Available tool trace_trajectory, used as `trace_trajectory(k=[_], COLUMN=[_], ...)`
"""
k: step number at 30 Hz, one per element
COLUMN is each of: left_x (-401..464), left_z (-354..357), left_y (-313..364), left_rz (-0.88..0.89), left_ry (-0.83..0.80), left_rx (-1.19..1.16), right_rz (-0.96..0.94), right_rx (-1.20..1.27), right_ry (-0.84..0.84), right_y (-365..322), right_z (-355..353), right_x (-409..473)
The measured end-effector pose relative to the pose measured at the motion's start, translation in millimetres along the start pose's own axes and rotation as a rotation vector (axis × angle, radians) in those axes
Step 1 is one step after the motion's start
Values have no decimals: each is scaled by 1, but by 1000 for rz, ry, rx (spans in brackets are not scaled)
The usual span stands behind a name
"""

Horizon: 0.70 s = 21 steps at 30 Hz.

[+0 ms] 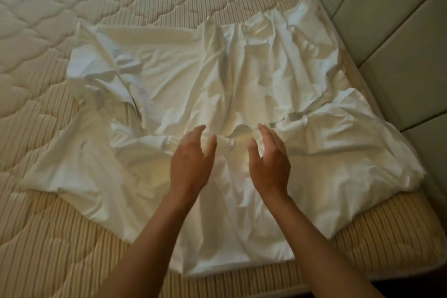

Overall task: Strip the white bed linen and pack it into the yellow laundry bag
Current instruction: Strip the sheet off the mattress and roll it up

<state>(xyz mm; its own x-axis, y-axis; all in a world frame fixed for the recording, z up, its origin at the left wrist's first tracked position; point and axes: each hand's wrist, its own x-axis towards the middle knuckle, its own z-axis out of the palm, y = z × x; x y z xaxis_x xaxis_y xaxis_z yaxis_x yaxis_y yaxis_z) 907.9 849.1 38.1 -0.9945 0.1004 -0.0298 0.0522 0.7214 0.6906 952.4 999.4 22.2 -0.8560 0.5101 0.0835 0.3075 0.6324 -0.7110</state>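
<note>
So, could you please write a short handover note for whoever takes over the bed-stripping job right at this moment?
Left hand: open, fingers relaxed, over the linen, holding nothing.
Right hand: open, likewise over the linen, holding nothing.
White bed linen: crumpled in a loose spread on the bare quilted mattress, near the padded headboard; it reaches the near mattress edge.
Done: the linen is pulled loose, with bare mattress showing around it.
Left: gather the linen into a bundle and pack it into the yellow laundry bag, which is not in view.
</note>
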Motion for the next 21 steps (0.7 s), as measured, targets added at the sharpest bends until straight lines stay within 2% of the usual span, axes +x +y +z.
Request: trace_trajectory(k=[9,14,17,19,21], left_x=[193,240,245,245,248], left_z=[0,30,48,57,56], left_y=[-31,-101,-139,-151,-148], left_rz=[25,3,21,21,10], left_ry=[-128,-262,-364,-422,-424], left_rx=[4,249,379,417,374], right_rz=[21,103,22,-32,-46], right_rx=[-105,-320,-529,-565,-458], right_ry=[-38,-279,-378,-319,-185], right_y=[-43,18,58,70,67], right_z=[66,105,134,150,160], right_x=[175,231,235,229,225])
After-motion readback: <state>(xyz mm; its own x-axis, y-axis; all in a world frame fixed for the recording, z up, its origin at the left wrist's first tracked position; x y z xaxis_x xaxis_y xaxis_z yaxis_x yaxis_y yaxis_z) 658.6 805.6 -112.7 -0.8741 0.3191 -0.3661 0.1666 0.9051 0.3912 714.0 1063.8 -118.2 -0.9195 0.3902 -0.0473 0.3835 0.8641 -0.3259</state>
